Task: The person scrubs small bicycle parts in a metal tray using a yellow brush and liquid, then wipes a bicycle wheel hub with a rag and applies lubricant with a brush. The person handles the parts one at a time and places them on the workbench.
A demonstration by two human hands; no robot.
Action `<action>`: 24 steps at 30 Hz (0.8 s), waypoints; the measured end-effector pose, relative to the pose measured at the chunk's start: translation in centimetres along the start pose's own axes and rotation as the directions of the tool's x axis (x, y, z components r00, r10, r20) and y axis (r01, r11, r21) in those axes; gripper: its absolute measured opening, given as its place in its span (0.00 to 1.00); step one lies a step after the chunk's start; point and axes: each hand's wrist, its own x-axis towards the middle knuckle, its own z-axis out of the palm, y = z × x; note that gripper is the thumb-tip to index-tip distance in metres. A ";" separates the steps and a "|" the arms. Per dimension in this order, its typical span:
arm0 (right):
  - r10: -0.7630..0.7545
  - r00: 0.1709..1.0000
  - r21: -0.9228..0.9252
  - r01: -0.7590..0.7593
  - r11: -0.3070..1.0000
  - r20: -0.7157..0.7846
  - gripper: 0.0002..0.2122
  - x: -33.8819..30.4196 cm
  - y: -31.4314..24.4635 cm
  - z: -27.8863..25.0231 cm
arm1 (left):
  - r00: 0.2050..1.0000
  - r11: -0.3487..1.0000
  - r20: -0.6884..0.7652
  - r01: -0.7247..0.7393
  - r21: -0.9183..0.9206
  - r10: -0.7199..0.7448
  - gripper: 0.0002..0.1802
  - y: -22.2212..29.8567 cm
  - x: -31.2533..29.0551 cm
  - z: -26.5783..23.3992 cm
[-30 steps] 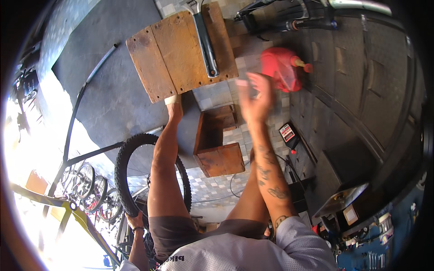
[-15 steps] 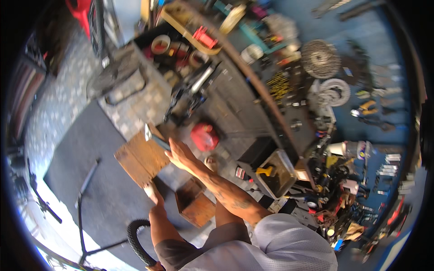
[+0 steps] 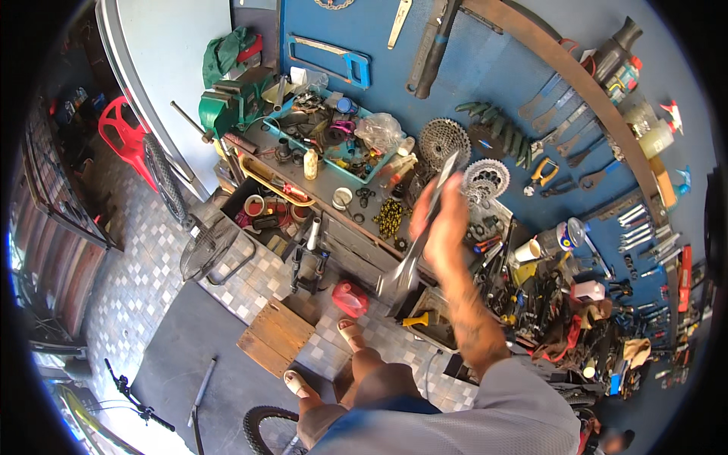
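My right hand (image 3: 446, 227) is raised in front of the workbench, its fingers wrapped round a long metal tool (image 3: 406, 269). Motion smears both hand and tool. The tool slants from a narrow upper tip down to a broad, shiny lower head; its exact kind cannot be made out. Behind the hand, the bench top holds a turquoise parts tray (image 3: 371, 171) and yellow-and-black chain-like pieces (image 3: 390, 220). A bike cassette (image 3: 445, 144) and chainrings (image 3: 485, 180) hang on the blue wall panel. My left hand is out of view.
A green vise (image 3: 227, 106) stands at the bench's far left end. On the floor are a wooden box (image 3: 277, 336), a red container (image 3: 349, 299) and a fan (image 3: 208, 246). A bike tire (image 3: 265, 425) stands by my legs. Wrenches (image 3: 633, 227) hang at right.
My right hand has risen with the tool from above the wooden box to in front of the bench. The view has shifted toward the wall. My left hand has left the lower edge.
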 end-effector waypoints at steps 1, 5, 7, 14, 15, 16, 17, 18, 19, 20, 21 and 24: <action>-0.192 0.981 -0.114 0.191 0.975 0.000 0.32 5.0 -2.1 -0.9 | 1.000 1.000 -0.016 0.010 0.015 -0.009 0.45 0.0 -0.3 -0.6; -0.410 0.906 -0.149 0.393 0.908 -0.109 0.28 26.8 -6.8 -1.1 | 0.993 0.995 -0.097 0.080 0.054 -0.074 0.44 -2.1 -2.2 -4.2; -0.459 0.882 -0.124 0.445 0.887 -0.112 0.25 35.3 -6.7 -1.0 | 0.984 0.989 -0.138 0.124 0.075 -0.113 0.44 -4.0 -3.4 -6.7; -0.386 0.917 -0.073 0.380 0.922 -0.100 0.32 58.4 -1.6 -4.6 | 0.935 0.959 -0.280 0.257 0.116 -0.217 0.42 -10.3 -9.1 -16.1; -0.412 0.902 -0.132 0.396 0.909 -0.129 0.33 60.4 -0.8 -5.3 | 0.930 0.957 -0.296 0.264 0.122 -0.219 0.42 -11.1 -9.9 -17.4; -0.439 0.884 -0.194 0.408 0.892 -0.158 0.33 61.5 -0.1 -6.0 | 0.923 0.955 -0.314 0.270 0.123 -0.221 0.42 -11.9 -11.0 -18.6; -0.266 0.963 -0.105 0.259 0.960 -0.054 0.35 62.1 0.0 -6.5 | 0.918 0.952 -0.328 0.277 0.126 -0.224 0.42 -12.8 -12.0 -19.9; -0.238 0.971 -0.101 0.235 0.967 -0.024 0.36 61.9 -0.1 -6.9 | 0.912 0.952 -0.346 0.279 0.125 -0.221 0.42 -13.6 -12.9 -20.9; -0.209 0.978 -0.097 0.208 0.973 0.003 0.36 61.2 -0.9 -7.2 | 0.909 0.953 -0.358 0.274 0.131 -0.212 0.42 -14.4 -13.7 -21.9; -0.174 0.984 -0.096 0.176 0.980 0.029 0.37 60.0 -1.7 -7.3 | 0.906 0.955 -0.375 0.264 0.137 -0.197 0.41 -15.2 -14.3 -22.8; -0.370 0.924 -0.526 0.267 0.807 -0.098 0.38 58.4 -3.0 -6.9 | 0.902 0.957 -0.392 0.254 0.141 -0.181 0.41 -15.8 -14.7 -23.3; -0.229 0.955 -0.713 0.027 0.701 -0.189 0.43 53.4 -7.5 -6.1 | 0.867 0.921 -0.478 0.292 0.260 -0.140 0.42 -17.3 -15.1 -24.1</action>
